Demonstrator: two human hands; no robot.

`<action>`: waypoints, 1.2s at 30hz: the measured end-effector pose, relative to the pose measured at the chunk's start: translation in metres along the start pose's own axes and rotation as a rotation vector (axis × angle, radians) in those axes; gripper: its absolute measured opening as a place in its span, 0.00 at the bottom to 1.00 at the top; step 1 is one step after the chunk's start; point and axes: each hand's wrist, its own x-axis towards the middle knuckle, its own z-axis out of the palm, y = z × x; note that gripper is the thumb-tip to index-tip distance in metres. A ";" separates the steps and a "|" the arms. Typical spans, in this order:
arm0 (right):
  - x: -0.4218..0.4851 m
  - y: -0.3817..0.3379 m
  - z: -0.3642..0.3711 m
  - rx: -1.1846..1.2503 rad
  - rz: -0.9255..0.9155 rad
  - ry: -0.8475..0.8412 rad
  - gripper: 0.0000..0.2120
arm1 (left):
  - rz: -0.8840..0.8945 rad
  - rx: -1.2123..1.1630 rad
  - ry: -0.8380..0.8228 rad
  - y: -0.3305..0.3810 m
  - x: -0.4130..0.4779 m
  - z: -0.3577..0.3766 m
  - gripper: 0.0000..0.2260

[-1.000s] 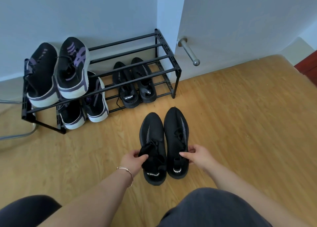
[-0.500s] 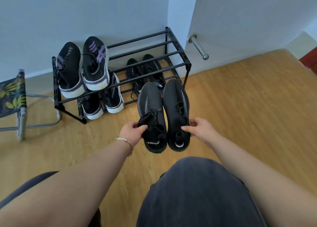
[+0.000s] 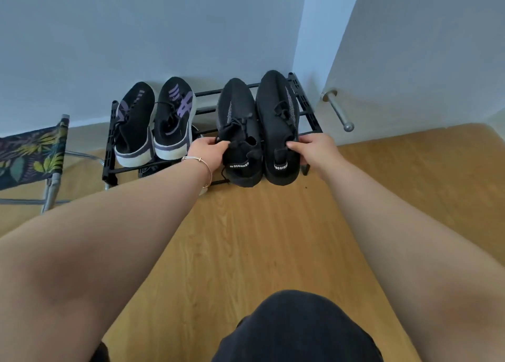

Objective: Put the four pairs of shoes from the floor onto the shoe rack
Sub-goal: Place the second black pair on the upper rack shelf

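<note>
We held the black knit pair over the right half of the shoe rack's [image 3: 306, 107] top tier, toes toward the wall; our left hand [image 3: 209, 154] was closed on the collar of the left shoe [image 3: 237, 115], our right hand [image 3: 314, 149] pinched the heel collar of the right shoe [image 3: 276, 110]; the black-and-purple sneakers [image 3: 155, 121] sat just beside them on the same tier; whether the soles touched the bars we could not tell.

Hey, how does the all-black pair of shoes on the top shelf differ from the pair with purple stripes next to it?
The all-black knit pair is gripped at the heels by the left hand and right hand; the black pair with purple stripes and white soles sits untouched. The all-black pair's soles are black, the striped pair's white. Both lie toes to the wall on the black metal rack.
</note>
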 end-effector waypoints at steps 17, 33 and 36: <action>0.043 0.017 -0.012 0.200 0.154 -0.149 0.21 | -0.117 0.203 -0.028 0.013 -0.007 0.010 0.29; 0.045 0.020 0.009 -0.494 -0.288 -0.072 0.38 | 0.081 0.855 0.027 0.021 -0.011 0.047 0.44; 0.069 0.018 0.014 -0.548 -0.307 -0.049 0.38 | 0.106 0.791 0.075 0.024 0.007 0.050 0.42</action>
